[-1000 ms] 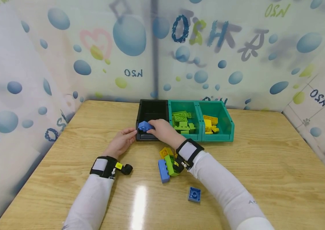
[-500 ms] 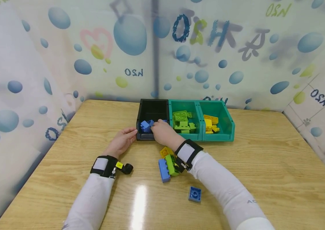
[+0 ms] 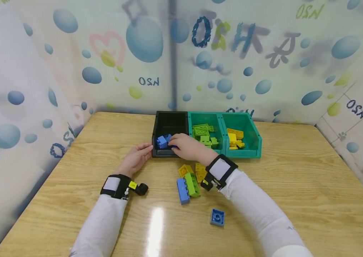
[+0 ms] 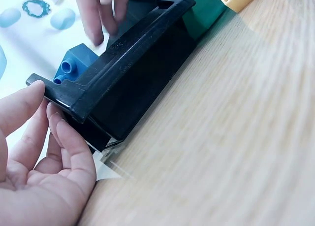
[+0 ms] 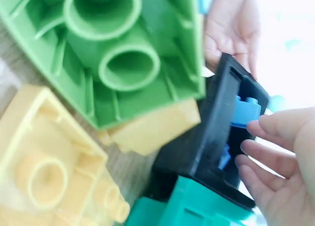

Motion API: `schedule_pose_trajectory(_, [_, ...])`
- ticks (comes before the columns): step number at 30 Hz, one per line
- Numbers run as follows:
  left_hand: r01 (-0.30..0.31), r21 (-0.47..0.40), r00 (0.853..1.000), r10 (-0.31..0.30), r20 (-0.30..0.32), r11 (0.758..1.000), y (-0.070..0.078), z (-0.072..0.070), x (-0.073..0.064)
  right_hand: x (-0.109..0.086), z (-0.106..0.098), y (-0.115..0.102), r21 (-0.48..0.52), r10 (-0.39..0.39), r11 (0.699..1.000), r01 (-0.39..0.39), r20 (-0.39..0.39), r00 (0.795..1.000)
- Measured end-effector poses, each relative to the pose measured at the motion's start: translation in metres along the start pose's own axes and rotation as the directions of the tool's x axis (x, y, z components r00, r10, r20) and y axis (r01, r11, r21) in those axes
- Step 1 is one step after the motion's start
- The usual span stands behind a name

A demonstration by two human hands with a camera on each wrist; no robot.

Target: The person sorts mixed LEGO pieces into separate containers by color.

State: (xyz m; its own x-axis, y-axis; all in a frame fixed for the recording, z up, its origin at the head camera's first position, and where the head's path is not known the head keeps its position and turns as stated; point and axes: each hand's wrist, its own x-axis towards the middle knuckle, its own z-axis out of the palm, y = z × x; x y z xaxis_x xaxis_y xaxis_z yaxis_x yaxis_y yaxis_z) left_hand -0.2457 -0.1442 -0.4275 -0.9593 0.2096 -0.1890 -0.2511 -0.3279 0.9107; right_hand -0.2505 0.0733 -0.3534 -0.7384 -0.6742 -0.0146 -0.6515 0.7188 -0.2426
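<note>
My left hand (image 3: 134, 159) grips the front left corner of a black bin (image 3: 165, 153); in the left wrist view the thumb lies on its rim and the curled fingers sit below. Over the front of the same bin is my right hand (image 3: 188, 147). Its fingers are loosely bent and apart in the right wrist view, holding nothing. Blue toy bricks (image 3: 161, 142) lie inside the black bin, partly hidden by the right hand. On the table in front, a green brick (image 3: 192, 185) lies beside a long blue brick (image 3: 183, 191) and yellow bricks (image 3: 185, 170).
Two teal bins adjoin the black one on its right. The middle bin (image 3: 205, 117) contains green bricks (image 3: 202, 132), the right bin (image 3: 253, 142) yellow bricks (image 3: 232, 139). A square blue brick (image 3: 217, 217) lies nearer on the wooden table (image 3: 297, 185). A patterned curtain stands behind.
My right hand has lowered a blue brick into the black bin and let it go, then shifted slightly right. Yellow bricks behind its wrist have come into view. The left hand stays put.
</note>
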Motion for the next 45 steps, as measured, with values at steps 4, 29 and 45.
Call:
schedule_pose_trajectory(4, [-0.012, -0.006, 1.0, 0.012, 0.011, 1.0, -0.001, 0.0, 0.001, -0.013, -0.006, 0.005, 0.06, -0.008, 0.998, 0.009, -0.029, 1.0])
schedule_pose_trajectory(29, [-0.06, 0.052, 0.997, 0.058, 0.043, 0.997, -0.004, -0.003, -0.001, -0.118, 0.0, 0.019, 0.36, -0.035, 0.932, 0.04, -0.019, 0.999])
schedule_pose_trajectory(45, [-0.001, 0.036, 1.0, 0.001, -0.002, 0.999, -0.002, -0.002, 0.0, -0.151, 0.01, 0.008, 0.278, -0.084, 0.96, 0.019, 0.225, 0.971])
